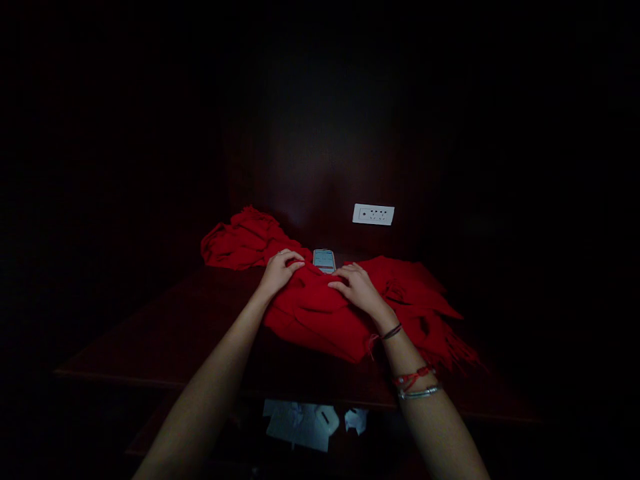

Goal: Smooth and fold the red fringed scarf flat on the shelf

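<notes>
Dark table (165,340), edges lost in gloom; left hand (280,270) and right hand (357,290), fingers curled gripping red cloth (320,313).

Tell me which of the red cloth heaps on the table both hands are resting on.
The folded red cloth at the near middle: left hand and right hand both rest on it. The crumpled red heap at back left lies untouched.

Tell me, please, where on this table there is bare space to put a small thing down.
Bare wood lies on the table left of the left hand, below the far red cloth. The middle is crowded: red scarf, phone, right hand.
</notes>
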`<state>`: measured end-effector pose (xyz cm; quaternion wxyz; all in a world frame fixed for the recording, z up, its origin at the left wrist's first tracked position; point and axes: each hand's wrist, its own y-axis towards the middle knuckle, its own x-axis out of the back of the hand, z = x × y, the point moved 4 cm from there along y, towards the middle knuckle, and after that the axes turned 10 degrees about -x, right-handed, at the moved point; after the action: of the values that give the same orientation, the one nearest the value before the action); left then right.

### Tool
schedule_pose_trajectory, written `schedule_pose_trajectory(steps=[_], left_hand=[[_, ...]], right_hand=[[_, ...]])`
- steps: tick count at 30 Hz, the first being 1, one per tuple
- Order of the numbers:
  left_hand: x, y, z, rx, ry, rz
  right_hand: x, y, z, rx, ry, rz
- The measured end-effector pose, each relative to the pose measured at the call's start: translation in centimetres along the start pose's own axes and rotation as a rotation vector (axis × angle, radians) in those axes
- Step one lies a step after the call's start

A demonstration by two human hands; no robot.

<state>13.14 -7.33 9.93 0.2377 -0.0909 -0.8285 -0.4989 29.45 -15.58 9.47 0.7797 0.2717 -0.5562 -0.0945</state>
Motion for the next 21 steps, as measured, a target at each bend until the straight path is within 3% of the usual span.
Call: schedule_pose_trajectory(steps=[3,5,6,8,10,11,12,14,16,17,19,21], left_hand=[[2.1,-0.3,1.3,0.154,0.191,-0.224],[3.7,-0.8,2.4,0.266,0.314,-0.364],[4.3,-1.1,2.9,0.307,0.360,-0.413],[4.4,-1.3,3.6,0.330,0.388,-0.393],[3.1,-1.1,3.8,0.271,0.314,-0.224],[2.2,-0.9,3.6,0.217,0.244,-0.121],[1.3,-0.7,3.1,0.150,0.156,-0.024],[0.0,-0.3,1.4,0.007,-0.031,0.080],[-0.1,0.0,-0.7,-0.091,-0.198,0.084],[0.0,0.1,-1.6,-0.117,-0.273,0.071],[0.4,0.2,-3.2,-0.125,-0.399,0.039],[0.7,0.2,-4.2,-0.107,-0.482,0.044]], right_hand=[[3.1,-0.3,-1.3,-0.050,-0.077,-0.253],[4.6,-0.7,-2.5,-0.125,-0.125,-0.313],[4.8,-0.9,-3.3,-0.178,-0.131,-0.262],[4.1,-1.3,-4.7,-0.277,-0.087,0.054],[2.7,-2.2,-5.3,-0.320,0.027,0.461],[2.4,-2.5,-5.3,-0.322,0.094,0.570],[2.4,-2.5,-5.2,-0.322,0.150,0.571],[3.3,-1.9,-5.0,-0.332,0.198,0.288],[4.3,-1.2,-4.4,-0.337,0.185,-0.062],[4.3,-0.9,-4.1,-0.323,0.190,-0.167],[3.3,-0.1,-3.1,-0.256,0.278,-0.202],[1.9,1.0,-2.2,-0.189,0.439,-0.098]])
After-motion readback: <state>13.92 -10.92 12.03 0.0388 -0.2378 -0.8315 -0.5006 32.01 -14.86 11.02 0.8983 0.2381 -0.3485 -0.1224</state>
